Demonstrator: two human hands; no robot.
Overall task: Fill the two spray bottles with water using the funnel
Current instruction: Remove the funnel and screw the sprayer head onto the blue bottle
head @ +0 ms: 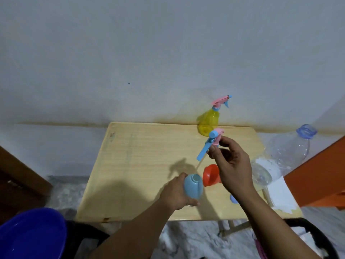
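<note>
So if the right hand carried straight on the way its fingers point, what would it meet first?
The right hand, pinching the spray head, points up and away toward the back of the table. The yellow spray bottle looks like the first thing in that line, though depth is hard to judge from one view.

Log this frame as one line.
left hand grips blue bottle, neck open | right hand holds sprayer head above | funnel on table | yellow bottle capped

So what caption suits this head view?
Left hand steadies the blue bottle while right hand lifts out its sprayer head.
</note>
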